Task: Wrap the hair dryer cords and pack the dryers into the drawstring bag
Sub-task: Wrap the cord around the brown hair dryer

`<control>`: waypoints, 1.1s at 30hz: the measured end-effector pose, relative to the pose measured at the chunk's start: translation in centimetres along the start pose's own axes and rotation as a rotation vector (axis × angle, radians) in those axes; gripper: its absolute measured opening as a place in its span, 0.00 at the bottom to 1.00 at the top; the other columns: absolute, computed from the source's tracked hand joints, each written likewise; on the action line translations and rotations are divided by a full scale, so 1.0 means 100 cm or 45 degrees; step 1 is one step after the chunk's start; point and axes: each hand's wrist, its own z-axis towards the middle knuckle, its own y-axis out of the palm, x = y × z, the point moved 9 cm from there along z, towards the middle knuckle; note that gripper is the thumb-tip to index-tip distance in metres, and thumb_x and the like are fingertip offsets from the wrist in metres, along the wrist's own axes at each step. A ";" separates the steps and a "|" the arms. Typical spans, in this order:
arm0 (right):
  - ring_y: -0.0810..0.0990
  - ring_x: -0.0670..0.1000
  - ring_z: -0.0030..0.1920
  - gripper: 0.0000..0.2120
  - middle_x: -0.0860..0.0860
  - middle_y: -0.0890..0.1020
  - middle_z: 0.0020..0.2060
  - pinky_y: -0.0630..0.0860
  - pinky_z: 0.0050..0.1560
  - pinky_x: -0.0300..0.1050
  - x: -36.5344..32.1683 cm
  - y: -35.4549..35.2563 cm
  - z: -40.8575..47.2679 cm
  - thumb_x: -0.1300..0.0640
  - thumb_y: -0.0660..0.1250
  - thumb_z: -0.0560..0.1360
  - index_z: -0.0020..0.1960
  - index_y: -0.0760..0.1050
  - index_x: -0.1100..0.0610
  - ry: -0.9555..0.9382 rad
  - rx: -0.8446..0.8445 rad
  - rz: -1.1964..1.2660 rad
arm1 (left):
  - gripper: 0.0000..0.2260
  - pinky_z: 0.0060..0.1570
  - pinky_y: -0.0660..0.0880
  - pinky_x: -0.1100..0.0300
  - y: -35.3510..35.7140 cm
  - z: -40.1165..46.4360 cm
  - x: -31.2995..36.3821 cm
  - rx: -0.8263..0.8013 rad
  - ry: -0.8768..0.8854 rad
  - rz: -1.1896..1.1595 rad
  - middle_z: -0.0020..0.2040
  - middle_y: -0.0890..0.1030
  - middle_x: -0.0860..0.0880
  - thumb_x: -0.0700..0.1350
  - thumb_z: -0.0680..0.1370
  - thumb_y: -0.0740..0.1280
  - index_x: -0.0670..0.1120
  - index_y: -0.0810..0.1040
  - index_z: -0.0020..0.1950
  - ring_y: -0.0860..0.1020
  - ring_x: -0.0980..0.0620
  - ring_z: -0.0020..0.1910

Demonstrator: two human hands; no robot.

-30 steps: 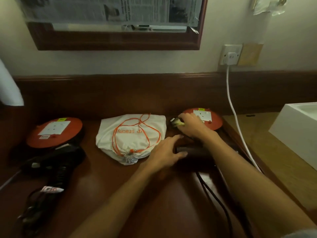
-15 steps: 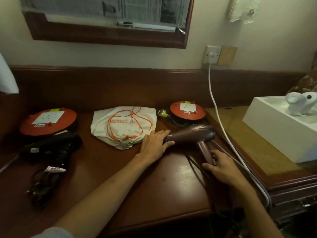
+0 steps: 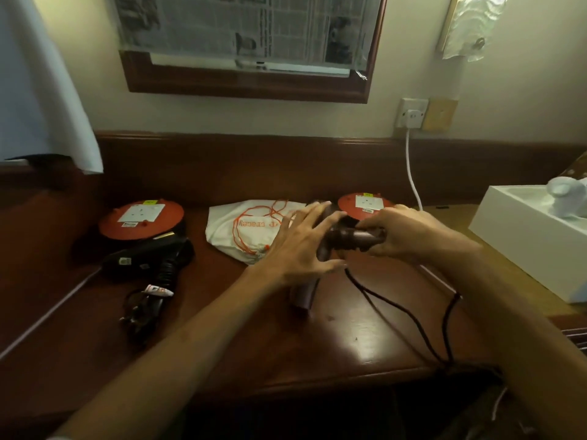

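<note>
A mauve hair dryer is lifted above the wooden desk, its barrel end pointing down toward me. My right hand grips its handle from the right. My left hand has spread fingers against the dryer's body on the left. Its dark cord trails across the desk and off the front edge. A white drawstring bag with orange cords lies behind my left hand. A black hair dryer with its bundled cord lies at the left.
Two orange round cable reels with sockets sit at the back. A white cable hangs from the wall socket. A white box stands on the right. A framed mirror hangs above.
My right hand moved up from the dryer's handle low on the desk and lifted the mauve dryer. It turned, barrel now pointing toward me. My left hand stayed on its body.
</note>
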 end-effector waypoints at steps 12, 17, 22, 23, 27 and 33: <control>0.81 0.50 0.43 0.24 0.47 0.81 0.46 0.81 0.42 0.48 -0.058 -0.046 0.045 0.43 0.77 0.70 0.60 0.73 0.49 0.030 0.380 0.441 | 0.13 0.72 0.53 0.65 0.009 -0.082 -0.079 0.069 -0.608 -0.797 0.55 0.77 0.54 0.56 0.81 0.66 0.51 0.76 0.62 0.68 0.69 0.56; 0.85 0.56 0.34 0.12 0.57 0.84 0.38 0.84 0.36 0.55 -0.057 0.012 0.018 0.59 0.71 0.77 0.58 0.74 0.59 0.046 0.317 1.413 | 0.17 0.64 0.52 0.74 0.006 -0.091 -0.098 0.063 -0.746 -0.808 0.57 0.72 0.56 0.56 0.82 0.64 0.49 0.75 0.66 0.65 0.64 0.54; 0.80 0.51 0.26 0.03 0.55 0.79 0.29 0.79 0.25 0.47 -0.072 0.070 -0.048 0.62 0.67 0.80 0.53 0.75 0.59 0.246 0.907 1.554 | 0.17 0.76 0.55 0.48 0.008 -0.096 -0.107 0.075 -0.837 -0.862 0.50 0.73 0.60 0.65 0.80 0.62 0.54 0.72 0.60 0.63 0.57 0.61; 0.80 0.49 0.27 0.03 0.50 0.79 0.29 0.79 0.26 0.43 -0.074 0.073 -0.064 0.63 0.67 0.80 0.53 0.75 0.60 0.246 1.087 1.483 | 0.21 0.76 0.57 0.46 0.006 -0.096 -0.108 0.097 -0.825 -0.847 0.52 0.75 0.58 0.68 0.78 0.62 0.54 0.73 0.61 0.66 0.56 0.61; 0.81 0.46 0.40 0.14 0.48 0.82 0.43 0.76 0.39 0.30 -0.091 0.089 -0.073 0.65 0.63 0.80 0.65 0.77 0.62 0.058 1.085 1.170 | 0.28 0.74 0.59 0.43 0.010 -0.090 -0.104 0.066 -0.807 -0.761 0.55 0.75 0.54 0.74 0.71 0.61 0.55 0.70 0.59 0.69 0.56 0.56; 0.79 0.52 0.59 0.31 0.55 0.81 0.59 0.77 0.60 0.42 -0.105 0.159 -0.021 0.67 0.58 0.82 0.76 0.63 0.36 -0.103 0.166 1.226 | 0.42 0.76 0.51 0.42 0.019 -0.078 -0.097 0.001 -0.753 -0.621 0.60 0.77 0.55 0.84 0.62 0.56 0.54 0.66 0.62 0.72 0.53 0.67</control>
